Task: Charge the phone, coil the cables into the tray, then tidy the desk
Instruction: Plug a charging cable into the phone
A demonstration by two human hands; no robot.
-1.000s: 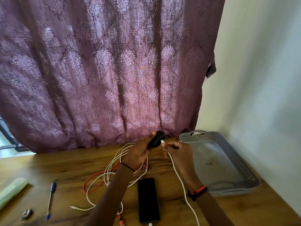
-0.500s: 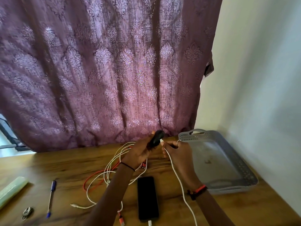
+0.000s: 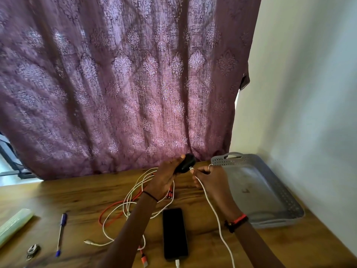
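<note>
My left hand [image 3: 164, 176] grips a black charger adapter [image 3: 186, 163] raised above the desk. My right hand [image 3: 210, 178] pinches the plug end of a white cable [image 3: 216, 215] right at the adapter's port. That cable runs down to the near end of a black phone [image 3: 174, 233] lying face up on the wooden desk [image 3: 58, 196]. A tangle of white and orange cables [image 3: 123, 207] lies under my left forearm. The grey perforated tray [image 3: 289, 207] sits to the right, with nothing in it.
A blue pen [image 3: 60, 234], a pale green case [image 3: 13, 226] and a small metal object [image 3: 33, 251] lie at the desk's left. A purple patterned curtain [image 3: 125, 84] hangs behind the desk. A white wall [image 3: 309, 93] stands close on the right.
Both hands have held nearly the same place, with the plug staying at the adapter's port. The view has shifted slightly.
</note>
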